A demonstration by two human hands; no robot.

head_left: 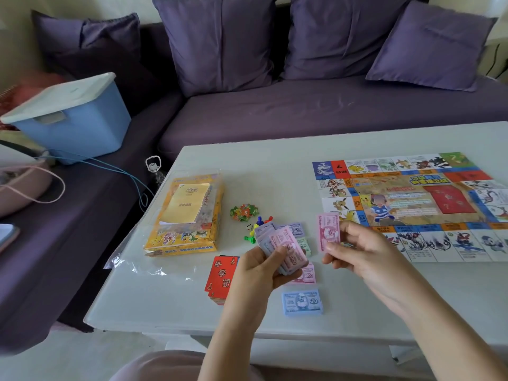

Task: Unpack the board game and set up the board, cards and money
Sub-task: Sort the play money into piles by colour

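Observation:
The game board lies unfolded at the table's right. My left hand grips a fanned stack of play money. My right hand pinches a single pink 1000 note upright, just left of the board. Sorted money lies on the table under my hands: a blue 500 pile, a pink 1000 pile, a green pile and a purple pile. A red card deck sits left of my left wrist.
The yellow game box with a booklet on top lies on clear plastic wrap. A heap of small tokens, pawns and dice sit mid-table. A purple sofa stands behind, with a blue storage bin on its left part.

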